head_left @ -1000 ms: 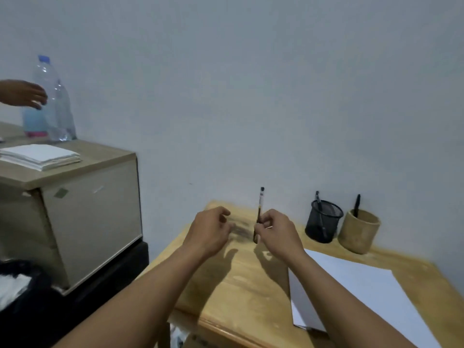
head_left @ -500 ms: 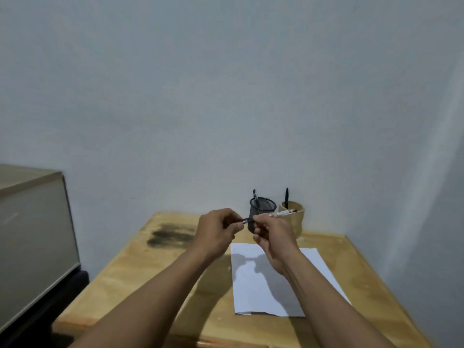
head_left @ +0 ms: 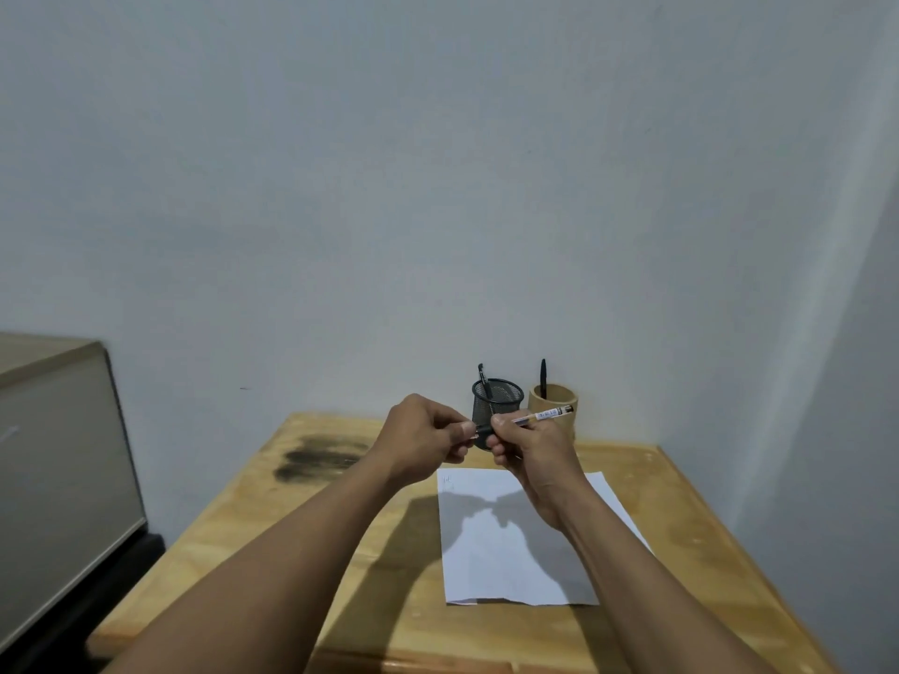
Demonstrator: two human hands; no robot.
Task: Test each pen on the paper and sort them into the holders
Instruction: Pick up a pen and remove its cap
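Both hands are raised above the middle of the bench (head_left: 233, 542), meeting in front of the 2 holders. The right hand (head_left: 530, 449) pinches a pen (head_left: 542, 416) between thumb and fingers; the clear barrel with its printed label sticks out to the right, angled slightly up, and crosses in front of the wooden cup (head_left: 554, 406). The left hand (head_left: 418, 442) is curled, its thumb and fingertips closed on the pen's dark left end, which looks like a cap (head_left: 483, 432). I cannot tell whether that cap is seated on the pen or already loose.

A sheet of white paper (head_left: 515, 552) lies flat on the bench below the hands, toward the right side, with the shadow of the hands across it. A faint small mark sits near its far left corner.

At the far edge, against the wall, a black mesh holder (head_left: 498, 398) stands upright with 1 dark pen (head_left: 481, 377) leaning in it. Just beside it on the right, the wooden cup holds another dark pen (head_left: 543, 377) standing nearly upright. The 2 holders are close together, possibly touching.

A dark smudge (head_left: 316, 457) stains the far left part of the bench top. A pale cabinet (head_left: 58, 479) stands at the left, apart from the bench.
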